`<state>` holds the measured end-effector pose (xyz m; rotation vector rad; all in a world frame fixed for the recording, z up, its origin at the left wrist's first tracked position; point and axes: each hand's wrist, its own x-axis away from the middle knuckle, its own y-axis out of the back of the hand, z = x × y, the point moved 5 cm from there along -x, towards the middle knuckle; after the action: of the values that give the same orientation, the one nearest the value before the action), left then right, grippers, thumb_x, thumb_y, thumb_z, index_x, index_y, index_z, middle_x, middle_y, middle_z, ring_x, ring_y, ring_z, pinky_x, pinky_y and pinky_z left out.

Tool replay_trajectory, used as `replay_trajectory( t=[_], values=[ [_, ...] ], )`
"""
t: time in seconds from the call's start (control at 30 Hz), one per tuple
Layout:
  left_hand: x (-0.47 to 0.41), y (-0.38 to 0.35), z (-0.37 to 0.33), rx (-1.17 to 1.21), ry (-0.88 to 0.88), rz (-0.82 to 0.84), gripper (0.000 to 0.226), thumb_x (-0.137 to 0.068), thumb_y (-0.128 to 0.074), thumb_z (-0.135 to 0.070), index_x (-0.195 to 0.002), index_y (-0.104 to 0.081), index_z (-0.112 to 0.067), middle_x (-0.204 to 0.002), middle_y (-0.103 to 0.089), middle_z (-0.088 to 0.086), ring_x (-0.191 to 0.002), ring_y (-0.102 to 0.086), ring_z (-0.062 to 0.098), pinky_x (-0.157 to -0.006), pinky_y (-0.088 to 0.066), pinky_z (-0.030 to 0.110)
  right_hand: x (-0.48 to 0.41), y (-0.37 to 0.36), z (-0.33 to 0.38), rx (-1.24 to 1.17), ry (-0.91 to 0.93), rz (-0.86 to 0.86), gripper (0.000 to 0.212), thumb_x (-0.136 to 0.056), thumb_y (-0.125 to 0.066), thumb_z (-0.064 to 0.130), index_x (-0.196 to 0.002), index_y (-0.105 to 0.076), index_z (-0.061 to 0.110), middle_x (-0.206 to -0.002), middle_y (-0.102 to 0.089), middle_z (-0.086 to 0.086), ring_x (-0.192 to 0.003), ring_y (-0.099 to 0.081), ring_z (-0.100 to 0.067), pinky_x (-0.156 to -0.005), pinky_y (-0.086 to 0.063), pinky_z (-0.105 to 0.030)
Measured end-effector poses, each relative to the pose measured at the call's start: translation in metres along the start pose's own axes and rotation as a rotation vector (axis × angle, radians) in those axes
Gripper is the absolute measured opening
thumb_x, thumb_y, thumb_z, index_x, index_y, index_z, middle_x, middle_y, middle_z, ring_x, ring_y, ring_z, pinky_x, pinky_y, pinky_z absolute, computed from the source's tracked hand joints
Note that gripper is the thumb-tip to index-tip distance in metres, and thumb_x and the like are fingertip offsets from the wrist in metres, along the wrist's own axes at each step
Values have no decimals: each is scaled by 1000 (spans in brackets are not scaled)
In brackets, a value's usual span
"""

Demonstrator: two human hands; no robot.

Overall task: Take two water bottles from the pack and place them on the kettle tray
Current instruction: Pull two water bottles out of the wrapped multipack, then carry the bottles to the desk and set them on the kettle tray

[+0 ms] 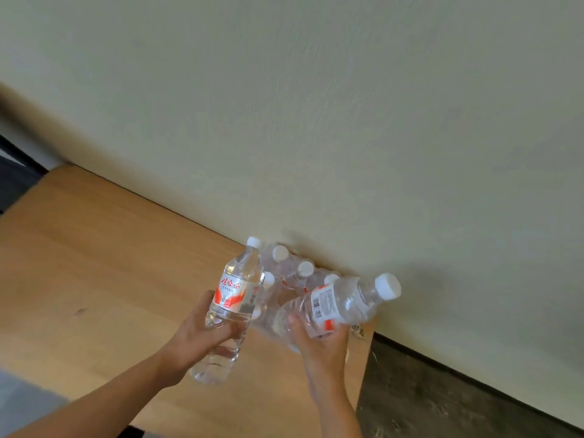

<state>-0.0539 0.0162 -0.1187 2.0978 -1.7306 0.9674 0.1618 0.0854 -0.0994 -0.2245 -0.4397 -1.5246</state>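
Holding one bottle apiece, the person stands at the end of the picking step. At lower centre-left of the frame the left hand [205, 330] is wrapped around the lower body of the left bottle [229, 308], which is nearly upright, white cap at the top and red-and-white label facing the camera, lifted above the wooden counter [94, 263]. Just right of it, against the pale wall [316, 105], sits the pack [290, 279]: a cluster of clear bottles with white caps, wrapped in film as far as the blur allows telling. Right of centre the right hand [325, 339] is clamped on the base end of the right bottle [341, 305], which lies tilted, cap pointing toward the right of the frame and barcode side up. Both bottles look clear of the pack, though the right one overlaps it in view, so I cannot tell whether it touches. At lower right the counter ends and a dark floor [442, 399] shows.

The kettle tray is nowhere in the frame. My judgement is that the next move is a carry: turn away from the pack, find the tray, bring the tilted bottle upright, and set both down on their bases.
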Motion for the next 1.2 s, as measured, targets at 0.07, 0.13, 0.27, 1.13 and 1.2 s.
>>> replay_trajectory(
  t=[0.07,0.13,0.27,1.13,1.2],
  values=[
    [10,-4,-2,24,-7,-34,57,-66,-84,-34,-119,-60,-35,-102,-75,11,-92,-73,27,-68,-60,37,-1,4,5,-7,-37,-9,56,-59,-92,31,-104,-58,34,-102,-76,1,-96,-74,-14,-77,-60,-29],
    [20,-8,-5,35,-10,-52,58,-67,-82,-38,-120,-60,-36,-101,-76,8,-89,-73,23,-71,-59,36,0,6,12,-35,-49,33,62,-68,-92,22,-119,-57,22,-113,-74,-4,-105,-72,-19,-89,-59,-41],
    [49,-8,-10,83,-17,-60,49,-71,-82,-34,-117,-64,-32,-94,-76,9,-77,-72,22,-65,-57,32,13,11,37,1,-28,65,61,-72,-88,12,-117,-61,43,-109,-76,9,-101,-73,-9,-87,-57,-35],
    [440,435,-98,327,-493,-564,41,-70,-79,-40,-107,-63,-33,-89,-79,-1,-76,-76,16,-58,-59,26,371,-495,203,328,500,949,55,-70,-87,15,-118,-60,22,-106,-76,-3,-99,-73,-20,-93,-58,-46],
    [466,472,-97,339,-522,-624,28,-76,-77,-36,-102,-66,-34,-87,-79,-3,-71,-75,13,-55,-58,24,403,-534,206,341,551,1010,62,-68,-87,16,-120,-56,30,-107,-74,3,-100,-72,-13,-90,-59,-35]
  ],
)
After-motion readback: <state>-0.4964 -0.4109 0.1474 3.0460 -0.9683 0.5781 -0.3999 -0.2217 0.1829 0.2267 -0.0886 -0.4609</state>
